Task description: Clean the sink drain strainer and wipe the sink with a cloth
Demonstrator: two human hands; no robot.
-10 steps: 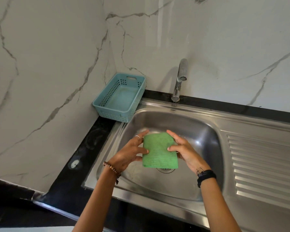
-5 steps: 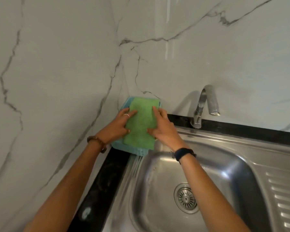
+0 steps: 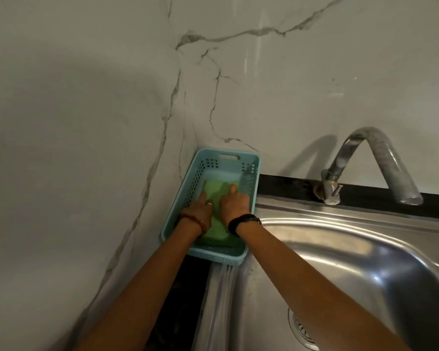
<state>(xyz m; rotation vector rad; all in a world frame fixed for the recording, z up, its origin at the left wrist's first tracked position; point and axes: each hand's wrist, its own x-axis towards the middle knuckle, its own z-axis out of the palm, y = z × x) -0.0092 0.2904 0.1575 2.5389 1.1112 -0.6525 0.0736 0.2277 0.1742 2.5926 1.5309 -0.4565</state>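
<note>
Cloth (image 3: 217,196) laid flat in basket (image 3: 227,156) — left hand (image 3: 200,211), right hand (image 3: 235,206) fingers spread, pressing it down; putting-away step, next simply lifting both hands clear.

There were two hands, the left hand (image 3: 200,207) and the right hand (image 3: 235,205). One green cloth (image 3: 217,191) lay there. One blue basket (image 3: 228,158), one faucet (image 3: 370,165), one sink (image 3: 340,249).

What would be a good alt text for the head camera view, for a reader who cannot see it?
Both hands, left hand and right hand, press a green cloth flat inside a blue basket in the wall corner. Beside it are a steel sink and a faucet.
</note>
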